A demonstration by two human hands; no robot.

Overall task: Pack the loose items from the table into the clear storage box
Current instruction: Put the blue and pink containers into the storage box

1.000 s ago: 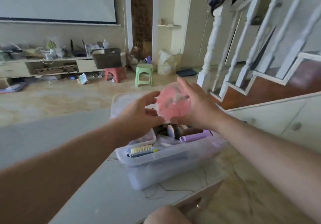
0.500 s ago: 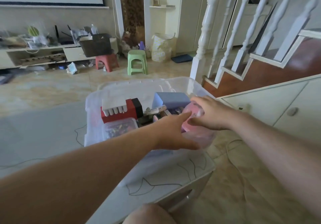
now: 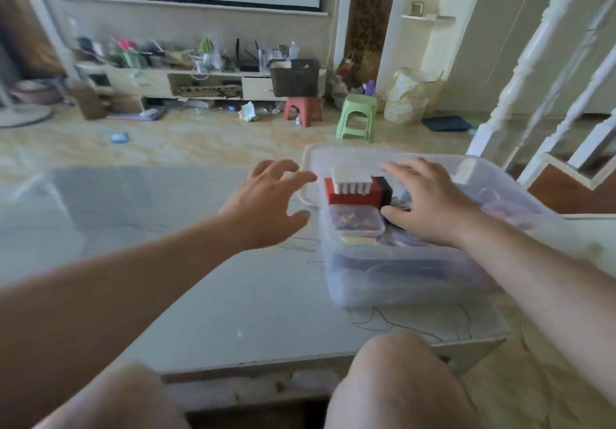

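The pale table top (image 3: 140,228) in this messy living room looks bare on the left, and the left hand (image 3: 266,202) hangs over it with its fingers spread wide, holding nothing. Just to its right stands the clear storage box (image 3: 400,282), already full, with a red box (image 3: 351,195) and a small lidded tub (image 3: 355,222) inside. The right hand (image 3: 430,205) lies flat and loose on top, so it should press gently to make things sit low.

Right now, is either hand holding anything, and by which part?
Nothing is held. The left hand hovers spread over the table beside the clear storage box; the right hand lies open over the box's contents.
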